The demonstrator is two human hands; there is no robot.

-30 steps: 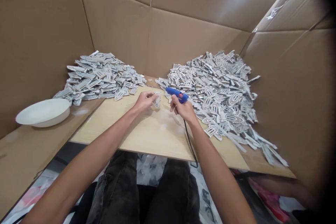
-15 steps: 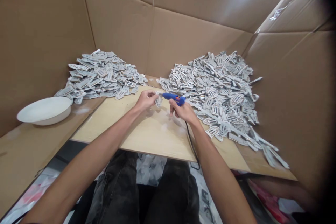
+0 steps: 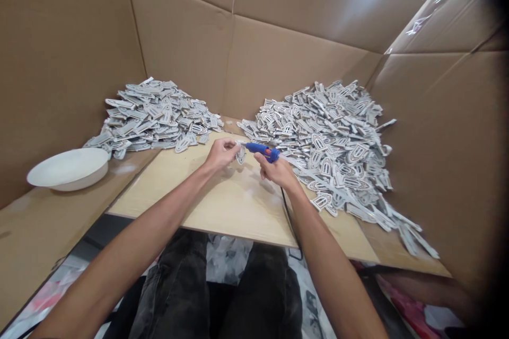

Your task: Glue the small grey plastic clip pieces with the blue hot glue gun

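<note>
My left hand (image 3: 221, 152) pinches a small grey-white cut-out piece (image 3: 240, 154) just above the wooden board (image 3: 222, 206). My right hand (image 3: 275, 170) grips a blue glue gun (image 3: 261, 150), whose nozzle points left and touches the piece. The gun's black cord (image 3: 289, 220) runs back along my right forearm and off the board's front edge. Both hands meet near the board's far middle.
A big heap of grey cut-out pieces (image 3: 334, 140) fills the right side. A smaller heap (image 3: 155, 116) lies at the far left. A white bowl (image 3: 68, 168) stands on the left cardboard ledge. Cardboard walls (image 3: 278, 37) enclose the space on three sides.
The glue gun has tilted down and swung left until its nozzle meets the piece in my left hand. My right hand has lowered slightly.
</note>
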